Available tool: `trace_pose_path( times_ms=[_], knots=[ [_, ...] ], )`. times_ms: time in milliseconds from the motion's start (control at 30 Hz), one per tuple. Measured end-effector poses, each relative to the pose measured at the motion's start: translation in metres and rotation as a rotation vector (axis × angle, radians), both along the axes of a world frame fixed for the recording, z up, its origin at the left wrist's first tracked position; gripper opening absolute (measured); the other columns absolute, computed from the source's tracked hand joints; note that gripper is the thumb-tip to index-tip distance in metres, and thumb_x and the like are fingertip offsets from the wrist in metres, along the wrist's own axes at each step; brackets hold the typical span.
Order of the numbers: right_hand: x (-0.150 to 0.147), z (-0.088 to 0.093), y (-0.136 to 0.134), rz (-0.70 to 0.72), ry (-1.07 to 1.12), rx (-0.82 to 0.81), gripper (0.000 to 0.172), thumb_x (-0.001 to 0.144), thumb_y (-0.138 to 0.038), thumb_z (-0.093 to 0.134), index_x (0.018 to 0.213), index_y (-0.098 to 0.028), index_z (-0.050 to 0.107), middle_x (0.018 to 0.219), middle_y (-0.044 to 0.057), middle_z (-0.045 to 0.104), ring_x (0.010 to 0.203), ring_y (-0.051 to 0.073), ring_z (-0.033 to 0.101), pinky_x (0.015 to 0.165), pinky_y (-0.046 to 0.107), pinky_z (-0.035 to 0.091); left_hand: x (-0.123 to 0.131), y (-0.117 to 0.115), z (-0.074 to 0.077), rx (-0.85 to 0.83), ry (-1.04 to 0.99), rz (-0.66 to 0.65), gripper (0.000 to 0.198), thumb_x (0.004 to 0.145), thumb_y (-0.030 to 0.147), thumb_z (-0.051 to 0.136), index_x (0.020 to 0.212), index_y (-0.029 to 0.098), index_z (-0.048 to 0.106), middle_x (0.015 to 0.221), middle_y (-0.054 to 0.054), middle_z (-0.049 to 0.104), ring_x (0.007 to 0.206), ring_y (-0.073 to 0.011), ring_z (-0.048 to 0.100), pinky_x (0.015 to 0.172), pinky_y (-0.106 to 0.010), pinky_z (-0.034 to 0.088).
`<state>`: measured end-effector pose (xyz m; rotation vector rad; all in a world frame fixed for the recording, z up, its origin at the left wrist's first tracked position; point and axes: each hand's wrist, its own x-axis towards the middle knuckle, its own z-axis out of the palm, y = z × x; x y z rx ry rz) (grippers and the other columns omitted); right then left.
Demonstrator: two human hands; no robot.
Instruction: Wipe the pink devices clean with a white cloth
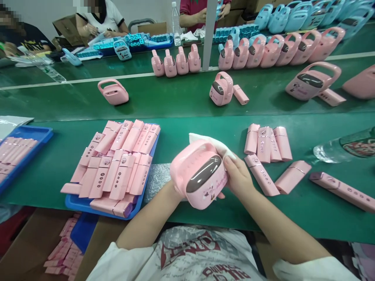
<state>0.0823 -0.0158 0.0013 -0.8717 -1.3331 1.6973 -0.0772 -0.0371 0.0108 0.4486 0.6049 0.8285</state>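
Note:
A pink handled device (200, 177) with a dark oval window and a printed cartoon on its front is held tilted in front of my chest. My left hand (176, 191) supports it from the left and below, its fingers hidden behind the body. At the device's right side, my right hand (240, 175) presses a folded white cloth (218, 145) against it, thumb on the cloth. Under my hands lies a silvery, textured sheet (158, 181) on the green table.
A blue tray (70, 202) heaped with pink button bars (121, 175) stands left. Loose pink bars (263, 144) and a clear bottle (342, 146) lie right. Similar pink devices (221, 89) stand farther back. Co-workers (101, 19) sit across the table.

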Motion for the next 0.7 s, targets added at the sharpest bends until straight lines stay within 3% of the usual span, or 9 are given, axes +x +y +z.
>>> trace_pose_path(
  times_ms=[100,167,267,367,433,533,600,700],
  knots=[
    [0.003,0.018,0.019,0.203,0.049,-0.162,0.054,0.081,-0.055,0.063,0.126,-0.025,0.056,0.065,-0.002,0.063,0.037,0.013,0.053,0.028,0.022,0.038,0.001,-0.001,0.013,-0.037,-0.052,-0.205,0.077,0.059,0.077,0.065,0.111,0.021,0.066,0.082,-0.013,0.072,0.076,-0.0354,0.069,0.063,-0.046,0.053],
    [0.001,0.03,0.03,0.243,0.043,-0.201,0.043,0.078,-0.049,0.068,0.11,-0.021,0.063,0.067,-0.001,0.065,0.044,0.013,0.058,0.034,0.021,0.042,0.003,-0.003,0.019,-0.066,-0.05,-0.251,0.08,0.059,0.079,0.062,0.115,0.023,0.065,0.089,-0.014,0.072,0.081,-0.0368,0.069,0.063,-0.045,0.053],
    [-0.005,0.039,0.035,0.158,0.032,-0.224,0.03,0.071,-0.042,0.073,0.083,-0.017,0.064,0.063,-0.002,0.061,0.047,0.008,0.053,0.038,0.017,0.038,0.008,-0.004,0.021,-0.107,-0.032,-0.194,0.078,0.061,0.08,0.059,0.114,0.023,0.066,0.102,-0.015,0.071,0.087,-0.0394,0.069,0.056,-0.043,0.053],
    [-0.009,0.041,0.034,0.055,0.019,-0.273,0.029,0.067,-0.041,0.074,0.072,-0.016,0.06,0.054,-0.004,0.055,0.043,0.006,0.045,0.039,0.017,0.032,0.013,-0.002,0.018,-0.151,-0.034,-0.184,0.068,0.058,0.073,0.066,0.101,0.021,0.07,0.098,-0.015,0.072,0.08,-0.0374,0.069,0.052,-0.04,0.052],
    [-0.009,0.04,0.034,0.009,0.017,-0.3,0.029,0.064,-0.04,0.075,0.07,-0.016,0.059,0.054,-0.004,0.054,0.045,0.007,0.045,0.041,0.018,0.032,0.015,0.001,0.015,-0.172,0.015,-0.081,0.053,0.06,0.061,0.073,0.093,0.02,0.071,0.093,-0.012,0.073,0.076,-0.0318,0.069,0.057,-0.039,0.053],
    [-0.006,0.036,0.04,-0.068,0.01,-0.289,0.029,0.062,-0.039,0.075,0.07,-0.016,0.059,0.057,-0.003,0.056,0.048,0.007,0.046,0.044,0.019,0.032,0.011,0.004,0.01,-0.121,0.133,0.215,0.032,0.066,0.043,0.076,0.088,0.02,0.07,0.086,-0.006,0.073,0.077,-0.0239,0.068,0.066,-0.034,0.054],
    [-0.003,0.03,0.045,-0.162,-0.026,-0.25,0.028,0.063,-0.038,0.073,0.07,-0.016,0.059,0.059,-0.003,0.056,0.05,0.007,0.046,0.046,0.02,0.032,0.006,0.003,0.005,-0.067,0.198,0.348,0.034,0.072,0.047,0.071,0.091,0.018,0.071,0.086,-0.006,0.074,0.084,-0.0244,0.068,0.072,-0.034,0.054],
    [0.002,0.021,0.052,-0.265,-0.099,-0.148,0.022,0.068,-0.035,0.068,0.074,-0.015,0.061,0.063,-0.002,0.057,0.054,0.008,0.046,0.048,0.021,0.032,-0.002,-0.002,-0.001,0.015,0.308,0.38,0.054,0.073,0.059,0.068,0.106,0.018,0.068,0.101,-0.008,0.074,0.102,-0.0294,0.066,0.083,-0.037,0.054]
  ],
)
